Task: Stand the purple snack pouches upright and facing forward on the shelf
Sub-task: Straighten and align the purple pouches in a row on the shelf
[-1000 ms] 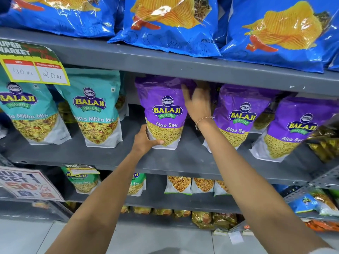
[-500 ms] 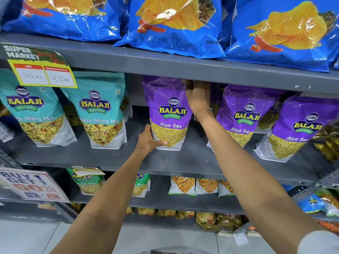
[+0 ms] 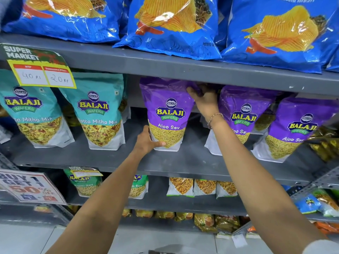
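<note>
The glossy purple Aloo Sev snack pouch (image 3: pixel 167 114) stands upright on the grey metal middle shelf (image 3: pixel 183 160), its printed front turned toward me, its top just under the shelf above. My left hand (image 3: pixel 146 142) cups its lower left corner, thumb laid across the white base and the other fingers hidden behind the pouch, so I am pinching that corner. My right hand (image 3: pixel 205 101) grips the pouch's upper right edge; its fingers (image 3: pixel 192 92) curl around the purple film near the top seal and press together on it. A thin beaded bracelet (image 3: pixel 214 119) sits on that wrist.

Just to the right, partly behind my right forearm, a second purple Aloo Sev pouch (image 3: pixel 244 114) stands leaning slightly, front facing out. Further right a third purple Aloo Sev pouch (image 3: pixel 293 129) tilts to the right, also front out, with dark gold packets (image 3: pixel 324 143) touching its right side.

To the left on the same shelf, apart from my pouch, stand two teal Khatta Mitha Mix pouches (image 3: pixel 99 110), the left one partly covered by a yellow and green price tag (image 3: pixel 39 70) hanging from the upper shelf edge. Above, large shiny blue potato wafer bags (image 3: pixel 172 28) overhang that edge. Below, green pouches (image 3: pixel 84 182) and small white packets (image 3: pixel 203 187) line a lower shelf, beside a white "Buy 1 Get 1" sign (image 3: pixel 29 186).
</note>
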{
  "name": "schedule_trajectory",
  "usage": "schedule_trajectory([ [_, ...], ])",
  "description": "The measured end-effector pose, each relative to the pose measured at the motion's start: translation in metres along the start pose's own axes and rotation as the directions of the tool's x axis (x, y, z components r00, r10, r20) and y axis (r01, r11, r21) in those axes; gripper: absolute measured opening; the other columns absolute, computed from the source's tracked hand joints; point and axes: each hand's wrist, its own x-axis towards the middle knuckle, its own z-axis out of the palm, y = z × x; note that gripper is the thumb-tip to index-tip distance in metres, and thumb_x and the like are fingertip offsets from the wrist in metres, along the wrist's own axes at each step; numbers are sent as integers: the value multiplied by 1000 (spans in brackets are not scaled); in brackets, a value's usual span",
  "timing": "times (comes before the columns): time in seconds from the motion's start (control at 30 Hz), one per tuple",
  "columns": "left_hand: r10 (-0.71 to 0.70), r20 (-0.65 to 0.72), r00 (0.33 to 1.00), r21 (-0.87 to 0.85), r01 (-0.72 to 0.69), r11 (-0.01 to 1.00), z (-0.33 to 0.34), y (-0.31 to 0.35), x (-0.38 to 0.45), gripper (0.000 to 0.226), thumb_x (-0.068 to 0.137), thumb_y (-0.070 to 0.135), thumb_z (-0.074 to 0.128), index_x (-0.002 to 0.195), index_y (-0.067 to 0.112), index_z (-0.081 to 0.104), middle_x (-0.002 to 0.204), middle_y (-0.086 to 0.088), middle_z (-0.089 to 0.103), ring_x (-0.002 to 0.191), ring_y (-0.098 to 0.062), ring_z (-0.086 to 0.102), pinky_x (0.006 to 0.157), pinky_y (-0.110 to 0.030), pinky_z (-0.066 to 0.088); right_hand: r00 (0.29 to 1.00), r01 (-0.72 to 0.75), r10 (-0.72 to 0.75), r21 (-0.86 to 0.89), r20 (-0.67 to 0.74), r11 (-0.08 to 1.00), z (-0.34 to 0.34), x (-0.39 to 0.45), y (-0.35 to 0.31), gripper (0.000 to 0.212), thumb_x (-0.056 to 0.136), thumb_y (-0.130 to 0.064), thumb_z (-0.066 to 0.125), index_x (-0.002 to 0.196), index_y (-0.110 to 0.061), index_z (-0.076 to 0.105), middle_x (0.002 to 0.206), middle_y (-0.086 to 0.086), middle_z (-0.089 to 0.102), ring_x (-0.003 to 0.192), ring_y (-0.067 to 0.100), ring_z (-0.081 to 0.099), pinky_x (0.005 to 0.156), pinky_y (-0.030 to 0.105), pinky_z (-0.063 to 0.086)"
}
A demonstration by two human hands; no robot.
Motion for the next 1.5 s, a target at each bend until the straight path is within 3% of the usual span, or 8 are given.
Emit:
schedule_trajectory([
  [0.23, 3, 6, 1000, -5, -3, 1000, 0, 2, -2, 84, 64, 33, 85, 130, 10, 37, 132, -12, 55, 121, -30, 53, 92, -35, 47, 994, 54, -59, -46, -95, 997, 4, 3, -4, 30, 78, -28, 73, 84, 2, 68, 73, 3, 59, 74, 13, 52, 64, 20, 33],
  [0.37, -1, 9, 1000, -18, 1, 1000, 1, 1, -2, 84, 65, 32, 84, 130, 10, 36, 132, -12, 55, 122, -30, 53, 93, -35, 47, 992, 27, -30, -25, -121, 999, -1, -19, 4, 35, 83, -35, 66, 104, -8, 58, 85, 0, 61, 74, 13, 56, 64, 21, 40],
  [0.6, 23, 57, 998, -105, -16, 994, 4, -6, -4, 90, 66, 34, 83, 137, 15, 31, 136, -7, 52, 126, -25, 50, 97, -32, 43, 968, -131, 93, -151, -233, 980, -21, -149, 116, 25, 96, -35, 43, 89, -11, 50, 83, 9, 58, 79, 32, 57, 67, 32, 37],
  [0.73, -10, 100, 995, -223, 32, 974, 6, -15, -5, 106, 49, 44, 87, 135, 27, 28, 128, 4, 53, 120, -18, 53, 100, -36, 47, 851, -245, 241, 53, -467, 968, -67, -153, 151, 69, 82, -63, 47, 106, 2, 44, 99, 13, 48, 89, 23, 48, 80, 32, 38],
  [0.87, -9, 86, 996, -168, 23, 985, 8, -15, -1, 104, 48, 40, 89, 133, 27, 29, 128, 4, 53, 118, -19, 53, 99, -40, 48, 859, -475, 477, 59, -187, 878, -102, -116, 170, 98, 72, -32, 76, 141, -4, 13, 148, 15, 26, 132, 24, 33, 110, 34, 30],
  [1.03, -7, 47, 999, -120, 12, 993, 10, -16, 4, 96, 57, 30, 89, 134, 22, 31, 133, -3, 54, 121, -24, 52, 96, -36, 46, 854, -519, 496, 195, 156, 832, -118, -88, 190, 93, 56, -20, 88, 131, -8, 35, 128, 8, 57, 112, 20, 57, 101, 40, 44],
  [1.17, -16, 43, 999, -95, 20, 995, 10, -18, 7, 96, 59, 28, 88, 135, 21, 30, 133, -4, 53, 122, -25, 51, 94, -34, 44, 872, -486, 441, 276, 211, 829, -116, -83, 199, 98, 33, -42, 93, 119, -18, 54, 114, 4, 67, 105, 17, 64, 93, 35, 51],
  [1.5, -22, 19, 1000, -73, 23, 997, 13, -18, 6, 91, 62, 31, 86, 135, 21, 33, 133, -6, 55, 122, -27, 52, 94, -36, 46, 833, -538, 486, 182, 264, 823, -118, -86, 191, 70, 63, 0, 81, 126, -11, 51, 116, 8, 64, 108, 24, 59, 85, 27, 46],
])
